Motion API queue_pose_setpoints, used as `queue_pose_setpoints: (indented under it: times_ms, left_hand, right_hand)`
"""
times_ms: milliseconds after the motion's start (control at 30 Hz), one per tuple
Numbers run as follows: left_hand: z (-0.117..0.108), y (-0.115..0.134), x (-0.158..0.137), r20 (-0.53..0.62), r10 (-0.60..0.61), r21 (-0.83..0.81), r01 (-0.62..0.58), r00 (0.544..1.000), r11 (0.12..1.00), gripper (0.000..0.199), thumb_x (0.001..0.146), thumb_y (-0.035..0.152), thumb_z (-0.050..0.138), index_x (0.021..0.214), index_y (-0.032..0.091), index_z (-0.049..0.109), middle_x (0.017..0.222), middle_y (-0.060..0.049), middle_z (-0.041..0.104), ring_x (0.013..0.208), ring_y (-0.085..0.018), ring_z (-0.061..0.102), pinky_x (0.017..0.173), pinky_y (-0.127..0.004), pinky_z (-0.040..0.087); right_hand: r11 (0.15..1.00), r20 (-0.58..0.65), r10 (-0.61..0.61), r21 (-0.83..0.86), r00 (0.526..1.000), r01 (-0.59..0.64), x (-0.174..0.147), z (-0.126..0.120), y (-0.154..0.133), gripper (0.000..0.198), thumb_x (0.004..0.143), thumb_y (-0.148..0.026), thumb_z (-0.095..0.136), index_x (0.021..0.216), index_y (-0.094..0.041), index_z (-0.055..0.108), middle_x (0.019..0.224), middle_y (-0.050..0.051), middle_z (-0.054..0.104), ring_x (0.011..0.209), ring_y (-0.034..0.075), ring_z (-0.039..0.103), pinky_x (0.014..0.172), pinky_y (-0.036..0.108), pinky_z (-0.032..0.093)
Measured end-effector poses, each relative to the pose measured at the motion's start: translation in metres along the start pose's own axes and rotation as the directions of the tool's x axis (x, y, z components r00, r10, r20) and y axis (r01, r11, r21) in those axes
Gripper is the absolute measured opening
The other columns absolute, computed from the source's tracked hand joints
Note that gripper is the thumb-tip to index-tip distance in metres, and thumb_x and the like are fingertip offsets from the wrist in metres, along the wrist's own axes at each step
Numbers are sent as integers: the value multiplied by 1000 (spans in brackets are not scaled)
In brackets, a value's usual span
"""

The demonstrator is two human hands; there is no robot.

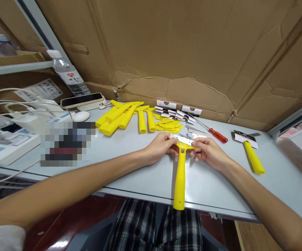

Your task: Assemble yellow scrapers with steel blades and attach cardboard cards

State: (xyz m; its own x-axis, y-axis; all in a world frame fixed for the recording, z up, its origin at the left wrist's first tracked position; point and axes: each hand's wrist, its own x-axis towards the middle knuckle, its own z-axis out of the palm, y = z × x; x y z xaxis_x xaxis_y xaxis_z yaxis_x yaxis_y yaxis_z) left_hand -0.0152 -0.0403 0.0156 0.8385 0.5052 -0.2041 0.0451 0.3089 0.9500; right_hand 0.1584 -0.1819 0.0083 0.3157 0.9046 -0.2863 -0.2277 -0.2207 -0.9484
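Both hands hold a yellow scraper by its wide head, the handle pointing toward me past the table edge. My left hand pinches the left end of the head, thumb on a pale flat strip along the top. At the right end, my right hand grips the same way, its lower fingers curled beneath. Just behind the head lie small dark screws. Flat metal blades rest beside them. A screwdriver with a red handle lies beyond my right hand.
Yellow scraper handles are piled at the back, beside flat yellow pieces and white-and-black card sleeves. A sleeved scraper lies right. Left stand a phone, a water bottle and a power strip with cables. Cardboard walls the back.
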Motion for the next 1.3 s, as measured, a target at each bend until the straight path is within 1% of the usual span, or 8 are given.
queue_pose_setpoints:
  times_ms: [100, 233, 400, 500, 600, 733, 967, 1300]
  left_hand:
    - [-1, -2, 0, 33, -6, -2, 6, 999, 1000, 18, 97, 12, 62, 80, 9, 67, 70, -10, 73, 61, -13, 69, 58, -21, 60]
    - [-3, 0, 1, 55, -33, -19, 34, 998, 999, 14, 97, 17, 66, 87, 7, 70, 75, -12, 75, 62, -14, 71, 59, -23, 60]
    - [-8, 6, 5, -55, -68, -35, 67, 996, 997, 13, 96, 15, 65, 86, 8, 70, 73, -9, 73, 52, -12, 66, 48, -22, 55]
    - [-11, 7, 8, -79, -59, 0, 59, 995, 998, 17, 95, 12, 65, 80, 7, 69, 69, -8, 71, 51, -10, 64, 48, -20, 54]
    - [-13, 5, 10, -80, -36, 11, 37, 996, 999, 15, 95, 12, 66, 82, 7, 71, 72, -8, 71, 54, -10, 65, 51, -20, 55]
    - [-13, 4, 10, -83, -31, 17, 33, 996, 999, 14, 94, 12, 66, 83, 7, 72, 73, -8, 71, 56, -11, 66, 51, -21, 56]
    - [-10, 6, 8, -73, -33, 31, 36, 997, 999, 15, 96, 12, 64, 83, 7, 70, 71, -7, 70, 55, -10, 64, 51, -21, 55]
    - [-12, 6, 7, -29, -34, 20, 35, 999, 999, 10, 97, 15, 63, 95, 8, 70, 85, -7, 70, 59, -10, 66, 49, -23, 56]
  right_hand:
    - [999, -42, -42, 29, 998, 43, 0, 2, -1, 59, 67, -35, 92, 113, -12, 64, 98, 11, 69, 74, 17, 69, 54, 26, 56]
    - [995, -92, -75, 59, 993, 80, 0, 4, -1, 62, 61, -32, 94, 110, -13, 61, 90, 7, 67, 74, 19, 70, 59, 28, 58]
    - [994, -119, -94, 46, 988, 100, 1, 3, -1, 64, 61, -33, 93, 112, -14, 60, 89, 6, 65, 73, 19, 69, 58, 28, 57]
    - [994, -124, -93, 45, 988, 99, 1, 2, -2, 64, 62, -34, 93, 112, -14, 59, 93, 7, 66, 75, 18, 70, 60, 28, 57]
    - [997, -89, -69, 39, 994, 72, 0, 1, -3, 61, 66, -38, 91, 112, -14, 59, 96, 10, 67, 76, 19, 70, 60, 28, 57]
    - [998, -58, -50, 22, 997, 51, 0, 1, -3, 62, 67, -39, 91, 112, -13, 58, 90, 9, 67, 71, 17, 67, 58, 27, 55]
    - [995, -106, -92, 22, 990, 95, 0, 4, -4, 65, 61, -36, 92, 111, -12, 57, 78, 4, 62, 63, 15, 64, 55, 26, 52]
    - [992, -138, -118, 26, 983, 122, 2, 3, -3, 63, 60, -36, 93, 107, -11, 60, 84, 6, 65, 62, 14, 63, 58, 27, 54]
